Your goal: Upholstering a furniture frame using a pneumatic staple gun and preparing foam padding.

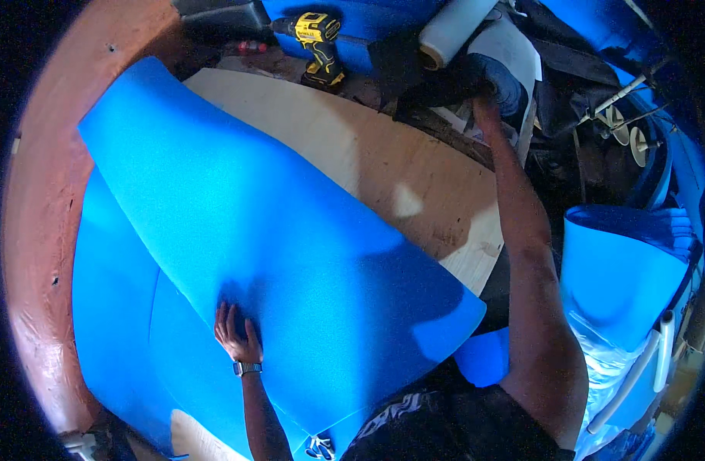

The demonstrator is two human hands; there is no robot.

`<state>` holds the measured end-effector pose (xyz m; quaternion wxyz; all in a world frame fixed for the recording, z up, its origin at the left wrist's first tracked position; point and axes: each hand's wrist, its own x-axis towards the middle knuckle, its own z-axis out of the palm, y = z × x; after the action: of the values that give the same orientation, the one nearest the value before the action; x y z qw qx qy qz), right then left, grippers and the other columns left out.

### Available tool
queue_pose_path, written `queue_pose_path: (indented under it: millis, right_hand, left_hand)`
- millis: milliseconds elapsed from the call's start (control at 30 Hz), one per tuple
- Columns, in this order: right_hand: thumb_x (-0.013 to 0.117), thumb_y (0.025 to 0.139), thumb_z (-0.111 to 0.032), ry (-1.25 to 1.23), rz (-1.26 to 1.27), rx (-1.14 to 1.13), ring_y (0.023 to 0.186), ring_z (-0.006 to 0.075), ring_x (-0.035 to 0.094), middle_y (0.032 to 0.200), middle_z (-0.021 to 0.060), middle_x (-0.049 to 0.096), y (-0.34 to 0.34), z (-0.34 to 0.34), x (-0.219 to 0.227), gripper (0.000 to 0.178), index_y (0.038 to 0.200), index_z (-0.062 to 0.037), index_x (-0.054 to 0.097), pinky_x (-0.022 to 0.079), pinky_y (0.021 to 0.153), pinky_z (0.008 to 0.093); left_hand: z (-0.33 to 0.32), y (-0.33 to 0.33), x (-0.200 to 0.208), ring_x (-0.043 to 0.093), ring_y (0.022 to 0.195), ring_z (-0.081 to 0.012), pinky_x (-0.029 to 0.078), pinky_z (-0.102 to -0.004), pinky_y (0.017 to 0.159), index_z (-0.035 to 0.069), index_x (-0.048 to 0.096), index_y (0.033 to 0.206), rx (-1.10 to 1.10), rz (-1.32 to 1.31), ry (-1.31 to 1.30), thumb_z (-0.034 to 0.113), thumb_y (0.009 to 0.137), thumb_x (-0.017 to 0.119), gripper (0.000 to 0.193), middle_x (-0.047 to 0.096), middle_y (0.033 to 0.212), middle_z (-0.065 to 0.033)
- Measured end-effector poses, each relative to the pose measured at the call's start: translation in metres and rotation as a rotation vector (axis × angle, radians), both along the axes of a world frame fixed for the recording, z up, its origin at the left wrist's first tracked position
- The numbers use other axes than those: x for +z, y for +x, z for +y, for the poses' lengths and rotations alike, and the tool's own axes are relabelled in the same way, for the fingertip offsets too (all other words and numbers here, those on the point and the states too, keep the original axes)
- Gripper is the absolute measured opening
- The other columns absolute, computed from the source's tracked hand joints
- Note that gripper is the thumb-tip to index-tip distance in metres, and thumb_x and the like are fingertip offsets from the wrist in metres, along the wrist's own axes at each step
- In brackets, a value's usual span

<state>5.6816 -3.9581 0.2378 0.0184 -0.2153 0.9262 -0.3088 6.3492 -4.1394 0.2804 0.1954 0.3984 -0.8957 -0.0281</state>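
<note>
My left hand [236, 335], with a watch on its wrist, lies flat on a large blue foam sheet [191, 184], fingers spread near the sheet's edge. This sheet lies slantwise over more blue foam [110, 307] and over a pale plywood board [321, 127]. My right arm stretches to the far right. There my right hand [487, 107] is beside dark cloth [508, 84] and black material [437, 100]; its fingers are in shadow, and I cannot make out whether they hold anything. Close to my body, small scissors-like handles [320, 448] show on the foam.
A yellow and black cordless drill [318, 46] stands beyond the board. Next to it lies a white roll [452, 31]. At the right are a rolled blue foam sheet [621, 261], clear plastic wrap [598, 369] and white tubes [663, 349]. A reddish-brown surface [41, 253] borders the left.
</note>
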Motion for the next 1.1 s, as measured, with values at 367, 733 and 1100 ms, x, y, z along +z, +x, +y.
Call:
queue_pose_path:
  millis: [367, 733, 1100]
  right_hand:
    - [0.046, 0.082, -0.024, -0.782, -0.775, 0.37, 0.098, 0.027, 0.051, 0.108, 0.0155, 0.054, 0.046, 0.028, 0.017, 0.037, 0.111, -0.0011, 0.049, 0.04, 0.083, 0.0364]
    - [0.059, 0.074, -0.031, 0.019, 0.046, 0.146, 0.077, 0.0342, 0.058, 0.086, 0.0183, 0.059, 0.073, 0.041, -0.017, 0.034, 0.099, -0.0072, 0.056, 0.046, 0.068, 0.0425]
    - [0.056, 0.075, -0.026, 0.202, 0.574, 0.198, 0.09, 0.0361, 0.053, 0.099, 0.0201, 0.055, 0.084, 0.001, -0.008, 0.035, 0.099, -0.0018, 0.054, 0.044, 0.076, 0.0427]
  left_hand:
    - [0.002, 0.001, 0.001, 0.038, 0.114, -0.0318, 0.026, -0.0446, 0.095, 0.006, 0.052, 0.108, 0.018, 0.018, 0.004, 0.03, 0.079, 0.048, 0.038, 0.045, 0.122, -0.0131]
    - [0.003, -0.004, -0.002, 0.038, 0.114, -0.0309, 0.026, -0.044, 0.095, 0.008, 0.051, 0.11, 0.021, 0.028, 0.022, 0.03, 0.079, 0.048, 0.038, 0.044, 0.122, -0.0119]
    - [0.002, -0.001, -0.003, 0.038, 0.115, -0.0307, 0.025, -0.044, 0.095, 0.007, 0.051, 0.109, 0.039, 0.018, 0.024, 0.027, 0.079, 0.049, 0.037, 0.044, 0.122, -0.012]
